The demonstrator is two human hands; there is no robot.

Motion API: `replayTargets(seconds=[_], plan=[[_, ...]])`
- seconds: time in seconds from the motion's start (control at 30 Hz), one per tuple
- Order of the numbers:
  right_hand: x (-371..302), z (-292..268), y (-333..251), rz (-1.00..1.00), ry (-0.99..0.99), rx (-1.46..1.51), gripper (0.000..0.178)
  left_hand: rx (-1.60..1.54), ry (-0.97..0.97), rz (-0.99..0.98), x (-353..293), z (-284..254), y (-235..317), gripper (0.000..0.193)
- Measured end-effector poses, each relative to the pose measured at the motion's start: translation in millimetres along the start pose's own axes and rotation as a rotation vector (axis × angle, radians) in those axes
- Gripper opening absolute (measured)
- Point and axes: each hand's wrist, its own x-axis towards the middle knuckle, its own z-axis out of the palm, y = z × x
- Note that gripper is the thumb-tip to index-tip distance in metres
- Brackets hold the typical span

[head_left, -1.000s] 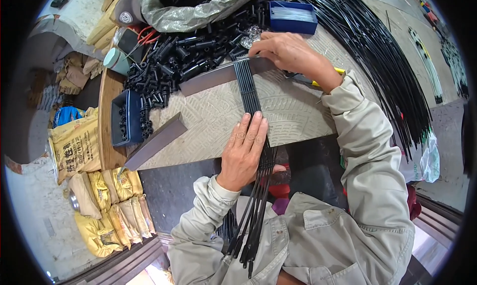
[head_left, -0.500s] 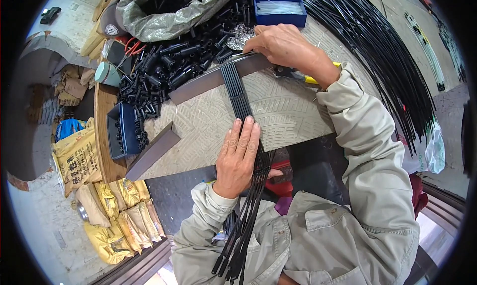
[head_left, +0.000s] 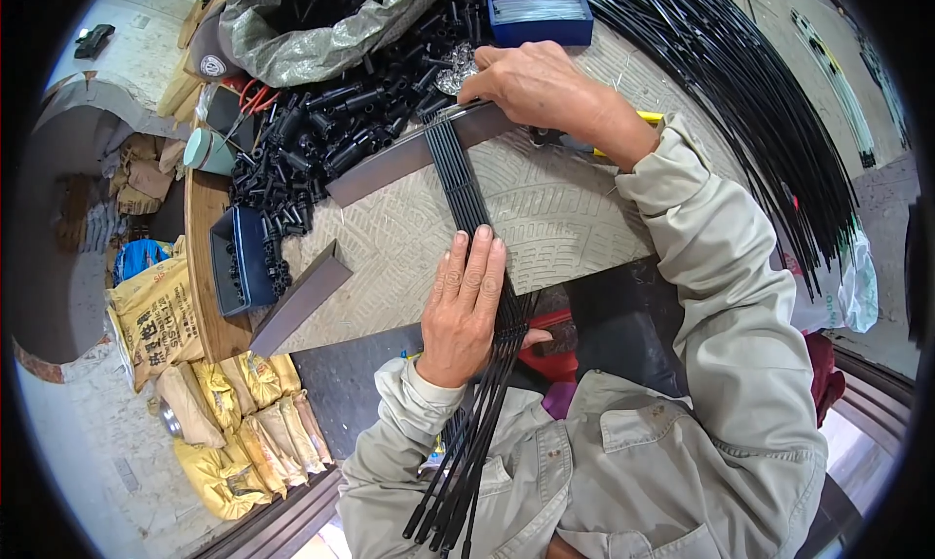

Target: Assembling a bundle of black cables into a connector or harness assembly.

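Observation:
A row of thin black rods [head_left: 454, 174] lies side by side across a metal angle bar [head_left: 385, 166], their near ends hanging past the table edge toward my body. My left hand [head_left: 460, 311] presses long fingers flat on top of the rods, while its thumb passes beneath and shows on the right side. At the far ends of the rods, my right hand [head_left: 545, 90] is bent in a pinch at the bar's upper edge. Its fingertips are mostly hidden, and I cannot make out what they hold. Small silvery pieces [head_left: 456, 69] lie in a pile just beyond them.
Black tubular parts [head_left: 341, 126] are heaped behind the bar, beside a grey sack [head_left: 292, 48]. Blue bins [head_left: 542, 33] stand behind and at the left. A second angle bar [head_left: 302, 299] lies near left. Yellow-handled pliers [head_left: 606, 153] rest under my right wrist; long black rods [head_left: 721, 82] spread rightward.
My right hand has shifted a little left, closer to the far ends of the rods. My left hand stays in place on them. The whole view has tilted slightly.

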Motion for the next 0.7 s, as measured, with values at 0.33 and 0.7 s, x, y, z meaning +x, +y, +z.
replayTargets(seconds=[0.33,0.7], plan=[[3,6,6,-0.062,0.040,0.040,0.017,0.010,-0.012,-0.004,-1,1,0,0.091],[4,11,5,-0.106,0.070,-0.008,0.017,0.006,-0.015,-0.003,0,0,0,0.091]])
